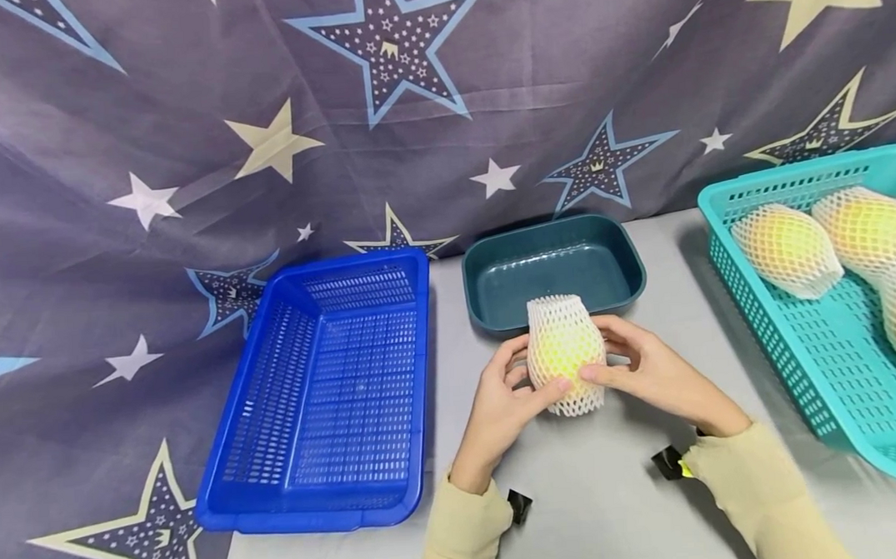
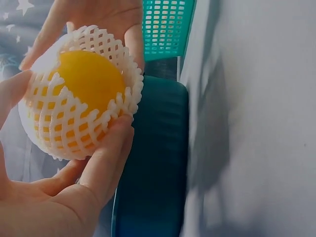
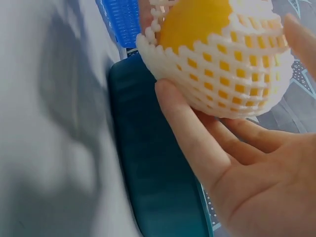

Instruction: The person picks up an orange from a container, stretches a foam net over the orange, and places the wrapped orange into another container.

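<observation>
A yellow fruit [image 1: 566, 353] in a white foam net is held between both hands, in front of the dark green tray [image 1: 553, 271]. My left hand [image 1: 501, 406] grips its left side, with the thumb across the near face. From the other side my right hand [image 1: 655, 379] holds it, thumb on the front and fingers behind. The net's gathered end points toward the tray in the head view. Through the net's opening the bare yellow skin [image 2: 94, 79] shows in the left wrist view. The right wrist view has the fingers [image 3: 180, 121] under the netting.
To the left stands a blue perforated basket [image 1: 355, 392] with nothing in it. At the right a turquoise basket [image 1: 834, 350] contains several netted yellow fruits [image 1: 788, 248]. A star-patterned cloth [image 1: 428, 172] hangs behind the pale tabletop [image 1: 593, 507].
</observation>
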### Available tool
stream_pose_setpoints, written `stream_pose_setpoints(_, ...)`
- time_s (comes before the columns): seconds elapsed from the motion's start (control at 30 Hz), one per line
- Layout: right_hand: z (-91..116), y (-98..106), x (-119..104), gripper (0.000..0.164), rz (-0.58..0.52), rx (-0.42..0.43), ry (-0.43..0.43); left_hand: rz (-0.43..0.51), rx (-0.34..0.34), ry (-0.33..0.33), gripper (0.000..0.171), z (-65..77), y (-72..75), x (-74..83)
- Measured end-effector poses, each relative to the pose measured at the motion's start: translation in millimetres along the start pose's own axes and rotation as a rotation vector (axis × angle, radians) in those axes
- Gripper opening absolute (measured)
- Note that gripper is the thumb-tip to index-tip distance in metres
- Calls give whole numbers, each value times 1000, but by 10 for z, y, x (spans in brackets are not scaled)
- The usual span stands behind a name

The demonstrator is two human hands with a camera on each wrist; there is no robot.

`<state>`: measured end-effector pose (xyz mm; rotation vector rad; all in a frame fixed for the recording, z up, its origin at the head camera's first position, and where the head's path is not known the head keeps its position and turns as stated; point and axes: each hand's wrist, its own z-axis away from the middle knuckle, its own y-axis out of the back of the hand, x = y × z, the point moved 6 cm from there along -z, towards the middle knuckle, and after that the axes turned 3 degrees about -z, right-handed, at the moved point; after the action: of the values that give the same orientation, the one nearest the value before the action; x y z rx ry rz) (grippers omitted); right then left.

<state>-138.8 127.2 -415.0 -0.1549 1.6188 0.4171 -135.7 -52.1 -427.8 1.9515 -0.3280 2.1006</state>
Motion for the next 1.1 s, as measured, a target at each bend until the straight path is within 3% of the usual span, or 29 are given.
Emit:
stream_pose_setpoints(0.43, 61, 61, -171, 52, 103, 32, -18, -20, 20, -22, 63, 28, -49, 135)
stream_pose_setpoints(0.7, 195, 260, -329, 52, 129, 73, -26, -19, -16, -56, 62, -15, -229, 329)
stream_pose_setpoints(0.93, 290, 365, -423, 51, 154, 74, 5, -2, -22, -82, 62, -34, -372, 398)
stream_pose_setpoints(1.1, 374, 465, -499, 56, 224, 118, -37, 14, -28, -75, 62, -72, -522, 411)
